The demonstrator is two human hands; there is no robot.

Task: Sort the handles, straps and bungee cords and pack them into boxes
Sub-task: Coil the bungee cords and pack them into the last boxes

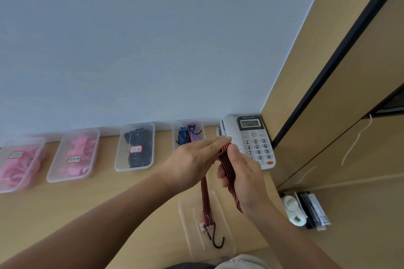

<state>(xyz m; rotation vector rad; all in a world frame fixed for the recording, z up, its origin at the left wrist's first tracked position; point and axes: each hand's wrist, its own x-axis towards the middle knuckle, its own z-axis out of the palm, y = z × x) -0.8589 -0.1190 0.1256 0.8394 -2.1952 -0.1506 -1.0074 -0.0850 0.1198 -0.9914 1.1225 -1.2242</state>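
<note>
The left hand (pixel 192 164) pinches the folded top of a red-and-black striped bungee cord (pixel 227 168), and the right hand (pixel 244 174) curls round its doubled strands. Its black metal hook (pixel 217 238) hangs at six o'clock over a clear plastic tray (pixel 190 209) on the wooden surface (pixel 109 203). A clear plastic box (pixel 175 133) of blue and purple cords sits at twelve o'clock.

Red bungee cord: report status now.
Left hand and right hand hold red bungee cord, doubled over. Hook over clear tray. Bungee box beyond hands, unobstructed.

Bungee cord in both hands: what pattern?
The flat elastic bungee cord is red with thin black lengthwise stripes; head view.
</note>
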